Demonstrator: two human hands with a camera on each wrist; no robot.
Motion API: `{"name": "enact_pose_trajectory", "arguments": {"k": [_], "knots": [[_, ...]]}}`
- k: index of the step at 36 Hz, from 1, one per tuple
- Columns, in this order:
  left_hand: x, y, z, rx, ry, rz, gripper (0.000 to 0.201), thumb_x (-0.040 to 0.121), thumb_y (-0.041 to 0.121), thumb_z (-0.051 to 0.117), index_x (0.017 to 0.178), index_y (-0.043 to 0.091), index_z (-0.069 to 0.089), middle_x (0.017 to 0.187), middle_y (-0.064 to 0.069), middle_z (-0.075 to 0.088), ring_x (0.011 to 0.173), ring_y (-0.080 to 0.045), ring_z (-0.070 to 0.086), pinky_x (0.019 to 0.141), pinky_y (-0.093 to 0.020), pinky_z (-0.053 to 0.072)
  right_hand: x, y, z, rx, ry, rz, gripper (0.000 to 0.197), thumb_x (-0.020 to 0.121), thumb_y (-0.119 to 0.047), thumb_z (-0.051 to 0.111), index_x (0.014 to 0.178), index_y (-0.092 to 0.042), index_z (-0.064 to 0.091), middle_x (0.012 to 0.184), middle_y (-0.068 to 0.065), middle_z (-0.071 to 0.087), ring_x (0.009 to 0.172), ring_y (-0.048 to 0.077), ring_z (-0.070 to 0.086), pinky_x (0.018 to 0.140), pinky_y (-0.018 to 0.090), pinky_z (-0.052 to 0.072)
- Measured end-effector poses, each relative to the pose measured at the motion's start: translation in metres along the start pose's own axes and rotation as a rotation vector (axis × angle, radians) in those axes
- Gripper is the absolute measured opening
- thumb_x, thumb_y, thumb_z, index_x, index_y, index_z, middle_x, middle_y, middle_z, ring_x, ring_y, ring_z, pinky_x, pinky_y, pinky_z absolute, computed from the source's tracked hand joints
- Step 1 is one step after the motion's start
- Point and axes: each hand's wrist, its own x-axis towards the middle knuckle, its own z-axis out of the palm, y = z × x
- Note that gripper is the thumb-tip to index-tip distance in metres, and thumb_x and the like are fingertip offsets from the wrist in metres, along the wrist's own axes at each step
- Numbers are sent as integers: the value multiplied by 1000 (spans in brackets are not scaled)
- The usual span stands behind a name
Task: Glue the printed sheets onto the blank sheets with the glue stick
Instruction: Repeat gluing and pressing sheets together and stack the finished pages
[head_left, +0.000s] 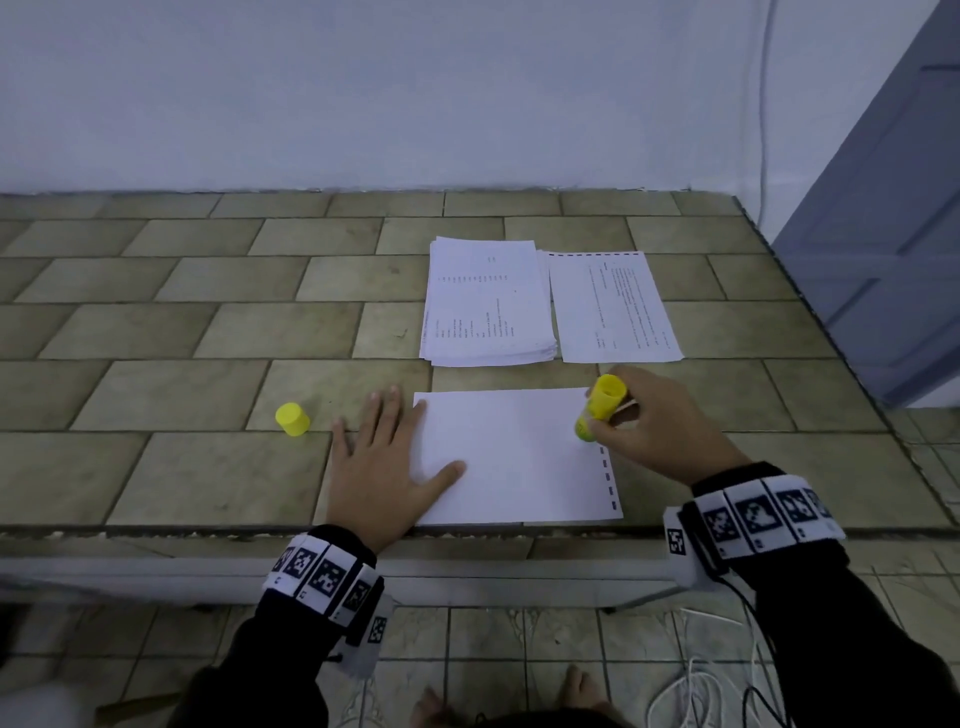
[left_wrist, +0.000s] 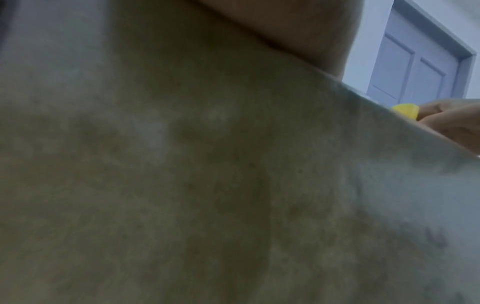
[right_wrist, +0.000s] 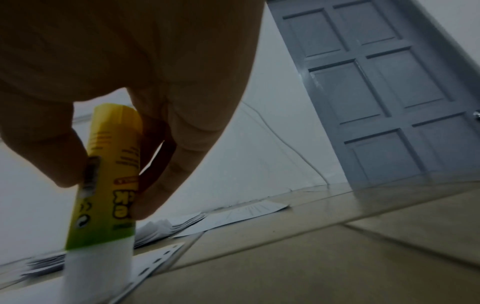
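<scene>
You stand at a tiled ledge (head_left: 218, 332) by a white wall, with a grey door (right_wrist: 374, 92) at the right. At its far side lie a stack of printed sheets (head_left: 488, 301) and, just right of it, a single printed sheet (head_left: 613, 306). Near you lies a white sheet (head_left: 509, 457); your left hand (head_left: 379, 462) rests flat on its left edge, fingers straight. Your right hand (head_left: 649, 426) grips the glue stick (head_left: 597, 408), its tip on the sheet's right side. The yellow cap (head_left: 292, 419) stands to the left.
</scene>
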Motion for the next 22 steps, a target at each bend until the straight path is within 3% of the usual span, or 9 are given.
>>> {"name": "enact_pose_trajectory", "arguments": {"k": [4,9,14,18,22], "knots": [[1,0,0,-52,13,6,82,87,69,3,155,30,23,165,2,8,152,-17,0,120,-55,1,-2,4,-1,-38,38,0,14,80,-10,71,76,-8,58,76,3,62,69,17,63,67,40,55],[2,-4,4,-88,52,15,69,94,50,0,154,29,29,164,1,16,152,-17,8,119,-56,7,-2,-28,25,141,-20,-35,11,79,-6,71,83,-5,61,83,6,65,74,15,66,70,33,55],[2,-4,3,-73,57,27,67,95,45,2,153,29,32,163,0,19,152,-20,11,118,-57,10,3,-64,64,190,-229,-145,14,81,-13,71,89,-9,60,92,5,64,80,15,64,73,36,56],[3,-6,4,-65,41,32,63,96,43,11,153,28,31,163,-1,19,152,-20,11,117,-59,12,6,-84,88,151,-289,-247,18,85,-19,69,96,-10,59,93,4,61,82,18,60,75,41,54],[2,-10,4,-11,-18,68,75,86,49,10,156,24,25,164,-5,12,152,-24,7,116,-60,10,6,-93,98,113,-325,-304,20,85,-15,69,103,-12,59,95,-2,57,83,14,54,76,36,51]]}}
